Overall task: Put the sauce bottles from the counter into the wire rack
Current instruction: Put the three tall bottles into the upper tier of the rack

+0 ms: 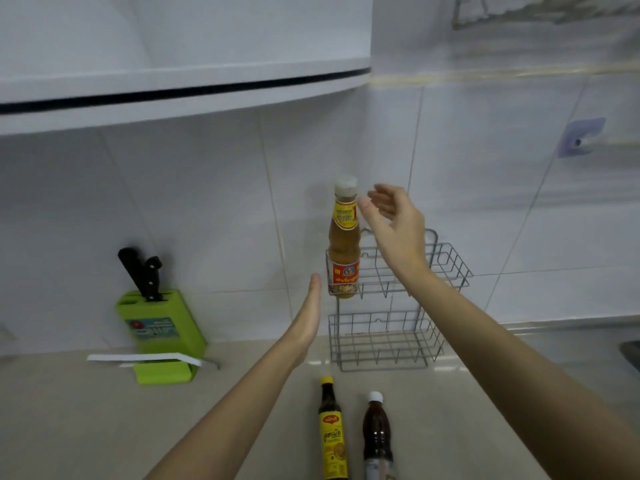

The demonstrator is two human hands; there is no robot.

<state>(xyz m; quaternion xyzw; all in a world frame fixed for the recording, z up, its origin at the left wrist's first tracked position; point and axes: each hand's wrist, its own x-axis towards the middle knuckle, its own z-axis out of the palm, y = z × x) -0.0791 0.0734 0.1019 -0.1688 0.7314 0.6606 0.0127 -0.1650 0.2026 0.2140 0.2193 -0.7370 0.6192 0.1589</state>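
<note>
A tall amber sauce bottle (pixel 343 244) with a white cap stands upright in the left end of the upper basket of the two-tier wire rack (pixel 433 271) on the tiled wall. My right hand (pixel 391 220) hovers just right of the bottle's neck, fingers spread and holding nothing. My left hand (pixel 308 317) is flat and straight, left of the rack and below the bottle, touching nothing. On the counter in front stand a dark bottle with a yellow cap and yellow label (pixel 331 431) and a dark bottle with a white cap (pixel 376 438), side by side.
A green knife block (pixel 162 334) with black-handled knives stands at the left against the wall, a white strip lying in front of it. A white cabinet (pixel 173 64) overhangs above. A purple wall hook (pixel 581 136) is at the upper right. The lower basket holds nothing.
</note>
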